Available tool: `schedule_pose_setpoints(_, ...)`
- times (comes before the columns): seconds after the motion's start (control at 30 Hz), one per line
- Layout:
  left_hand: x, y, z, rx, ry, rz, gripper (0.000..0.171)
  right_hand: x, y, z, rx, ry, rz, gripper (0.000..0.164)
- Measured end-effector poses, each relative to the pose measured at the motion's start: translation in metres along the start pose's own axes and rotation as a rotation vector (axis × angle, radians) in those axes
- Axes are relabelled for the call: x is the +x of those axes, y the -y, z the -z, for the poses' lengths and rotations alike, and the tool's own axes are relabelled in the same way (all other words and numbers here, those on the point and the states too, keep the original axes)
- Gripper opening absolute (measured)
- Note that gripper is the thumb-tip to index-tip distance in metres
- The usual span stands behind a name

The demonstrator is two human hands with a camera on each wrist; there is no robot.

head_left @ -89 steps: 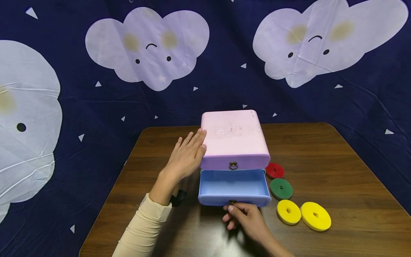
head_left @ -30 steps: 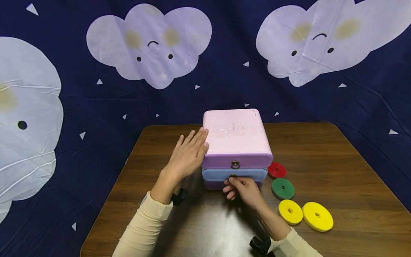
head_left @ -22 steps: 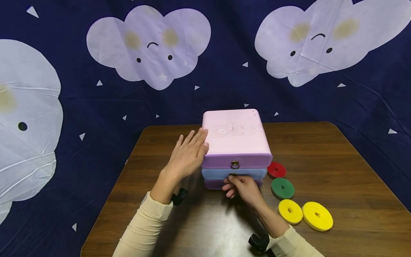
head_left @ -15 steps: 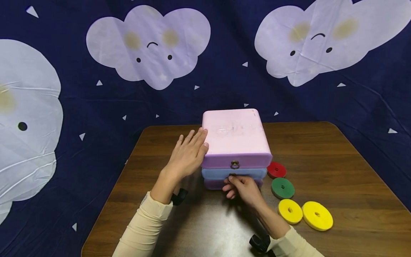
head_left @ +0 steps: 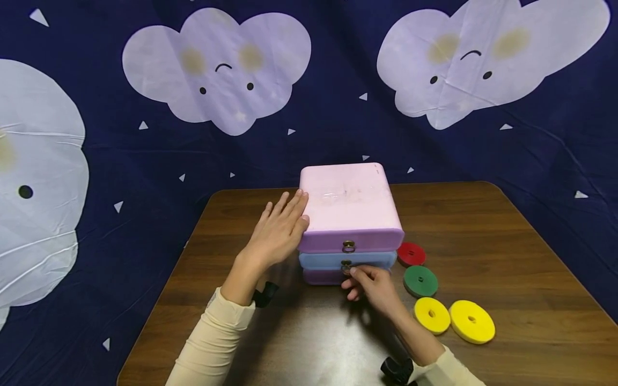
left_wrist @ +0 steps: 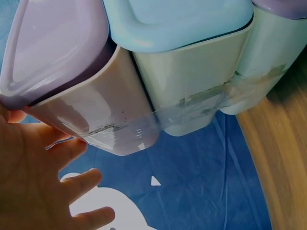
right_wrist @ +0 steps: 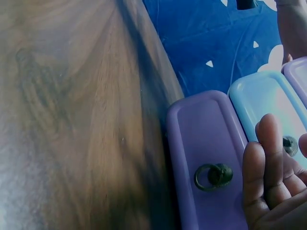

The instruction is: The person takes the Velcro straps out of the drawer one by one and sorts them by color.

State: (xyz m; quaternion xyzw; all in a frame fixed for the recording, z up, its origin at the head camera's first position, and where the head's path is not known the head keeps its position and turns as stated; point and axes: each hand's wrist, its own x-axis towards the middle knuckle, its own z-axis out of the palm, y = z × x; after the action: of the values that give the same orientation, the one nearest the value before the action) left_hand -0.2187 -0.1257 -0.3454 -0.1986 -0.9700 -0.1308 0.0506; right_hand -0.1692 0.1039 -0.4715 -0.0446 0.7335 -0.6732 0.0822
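Note:
A small three-tier drawer box stands on the table, its pink top (head_left: 350, 198) over a purple drawer front (head_left: 352, 240). Below it the blue drawer (head_left: 318, 261) sits pushed in, above another purple drawer (head_left: 318, 277). My left hand (head_left: 275, 233) rests with spread fingers against the box's left side; the left wrist view shows the fingertips at its wall. At the blue drawer's ring pull (head_left: 346, 269), my right hand (head_left: 376, 289) has its thumb and index fingertips right beside the ring, which shows uncovered. The purple drawer's ring pull (right_wrist: 208, 176) hangs free.
Right of the box lie a red disc (head_left: 411, 254), a green disc (head_left: 420, 281), a small yellow disc (head_left: 432, 316) and a larger yellow disc (head_left: 472, 322). The wooden table (head_left: 531, 321) ends at a dark blue cloud-patterned cloth (head_left: 338, 145).
Three seconds ago the blue drawer stood pulled out; it has been pushed in by my right hand. The right fingertips have since slipped off the ring to the right. My left hand stayed put.

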Motion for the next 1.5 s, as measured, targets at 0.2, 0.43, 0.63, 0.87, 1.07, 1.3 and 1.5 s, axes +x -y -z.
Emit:
schedule_pose_setpoints(0.2, 0.001, 0.000, -0.001, -0.004, -0.001, -0.008, 0.055, -0.003, -0.003, 0.007, -0.021, -0.022, -0.009, 0.035)
schedule_pose_setpoints(0.43, 0.002, 0.000, -0.002, -0.016, -0.007, -0.005, 0.055, -0.009, -0.006, 0.013, -0.035, -0.044, -0.021, 0.035)
schedule_pose_setpoints(0.63, 0.000, 0.000, -0.002, -0.028, -0.010, 0.000, 0.055, -0.011, -0.014, 0.016, -0.031, -0.065, -0.058, 0.036)
schedule_pose_setpoints(0.87, 0.001, 0.000, -0.003, -0.044, -0.017, 0.002, 0.055, -0.007, -0.027, 0.019, -0.033, -0.027, -0.096, 0.037)
schedule_pose_setpoints(1.07, 0.001, 0.000, -0.004, -0.043, -0.014, -0.001, 0.055, -0.003, -0.036, 0.019, 0.000, 0.045, -0.137, 0.041)
schedule_pose_setpoints(1.3, 0.001, 0.000, -0.005, -0.046, -0.013, 0.005, 0.055, -0.001, -0.035, 0.011, 0.032, 0.068, -0.144, 0.041)
schedule_pose_setpoints(1.5, 0.001, 0.001, -0.005, -0.047, -0.021, 0.008, 0.055, 0.002, -0.035, 0.004, 0.036, 0.047, -0.155, 0.039)
